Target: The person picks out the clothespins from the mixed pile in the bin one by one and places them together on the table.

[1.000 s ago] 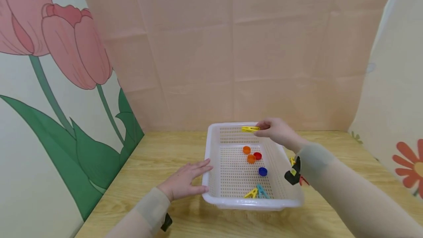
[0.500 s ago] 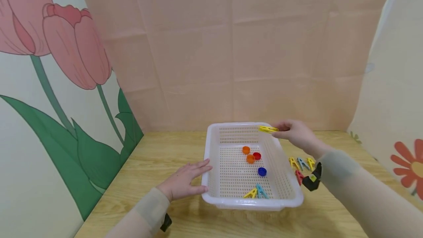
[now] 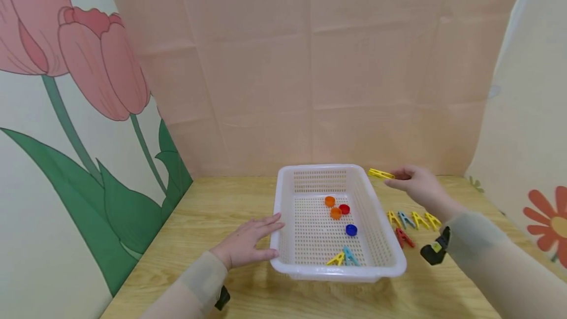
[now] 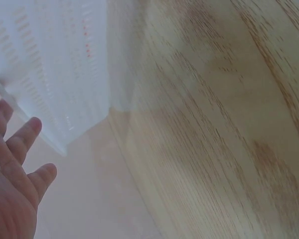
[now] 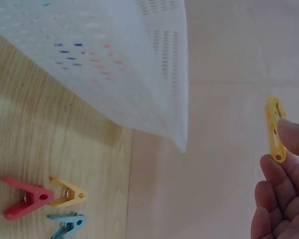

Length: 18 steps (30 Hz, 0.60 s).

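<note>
My right hand (image 3: 418,186) pinches a yellow clothespin (image 3: 380,174) between thumb and fingertips, above the table just right of the basket's far corner. The right wrist view also shows this clothespin (image 5: 275,130), held at one end. With fingers spread, my left hand (image 3: 248,245) touches the left rim of a white perforated plastic basket (image 3: 336,271). Inside the basket lie two orange caps (image 3: 330,201), a red cap (image 3: 344,209), a blue cap (image 3: 351,230), a yellow clothespin (image 3: 337,259) and a light blue clothespin (image 3: 351,256).
On the wooden table (image 3: 221,196) right of the basket, yellow clothespins (image 3: 418,220) and a grey-blue clothespin (image 3: 405,219) form a row. A red clothespin (image 3: 404,237) lies nearer. A pinkish sheet (image 3: 310,87) hangs behind; a tulip-patterned wall (image 3: 106,63) stands left.
My right hand has carried the yellow clothespin rightward from over the basket to outside its right rim, uncovering the clothespins on the table. My left hand has stayed put.
</note>
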Tool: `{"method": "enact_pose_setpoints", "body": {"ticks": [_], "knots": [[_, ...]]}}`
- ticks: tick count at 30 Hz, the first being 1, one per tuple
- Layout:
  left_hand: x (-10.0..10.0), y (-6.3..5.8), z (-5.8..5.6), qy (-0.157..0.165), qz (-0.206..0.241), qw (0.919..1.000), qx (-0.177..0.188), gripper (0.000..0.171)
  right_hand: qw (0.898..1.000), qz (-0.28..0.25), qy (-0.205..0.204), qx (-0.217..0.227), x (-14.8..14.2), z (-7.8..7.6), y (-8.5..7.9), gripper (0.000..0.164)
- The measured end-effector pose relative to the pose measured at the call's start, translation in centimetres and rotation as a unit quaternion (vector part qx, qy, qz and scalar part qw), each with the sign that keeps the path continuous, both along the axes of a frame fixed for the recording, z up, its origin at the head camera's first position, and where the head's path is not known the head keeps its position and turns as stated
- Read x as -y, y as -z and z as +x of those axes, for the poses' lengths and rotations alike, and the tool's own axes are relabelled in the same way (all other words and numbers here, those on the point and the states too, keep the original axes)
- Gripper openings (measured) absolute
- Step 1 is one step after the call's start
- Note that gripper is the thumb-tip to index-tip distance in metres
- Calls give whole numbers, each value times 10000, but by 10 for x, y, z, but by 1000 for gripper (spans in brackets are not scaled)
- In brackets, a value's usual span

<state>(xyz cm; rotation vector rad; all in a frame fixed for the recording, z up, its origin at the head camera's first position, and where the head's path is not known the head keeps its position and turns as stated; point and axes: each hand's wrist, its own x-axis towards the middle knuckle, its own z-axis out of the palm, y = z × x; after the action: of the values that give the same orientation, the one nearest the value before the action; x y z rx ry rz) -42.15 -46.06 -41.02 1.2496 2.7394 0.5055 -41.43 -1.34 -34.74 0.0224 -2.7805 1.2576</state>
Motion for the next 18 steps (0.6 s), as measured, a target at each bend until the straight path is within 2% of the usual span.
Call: {"method": "enact_pose_setpoints", "body": {"ticks": [10,18], "knots": [[-1,1,-2,16,36,10000,40,70,9996,99,223,-153,-18,6,19,68],[-1,2,-3,-16,42,10000,65,68,9986,9,521,110,-27,12,37,77]]}}
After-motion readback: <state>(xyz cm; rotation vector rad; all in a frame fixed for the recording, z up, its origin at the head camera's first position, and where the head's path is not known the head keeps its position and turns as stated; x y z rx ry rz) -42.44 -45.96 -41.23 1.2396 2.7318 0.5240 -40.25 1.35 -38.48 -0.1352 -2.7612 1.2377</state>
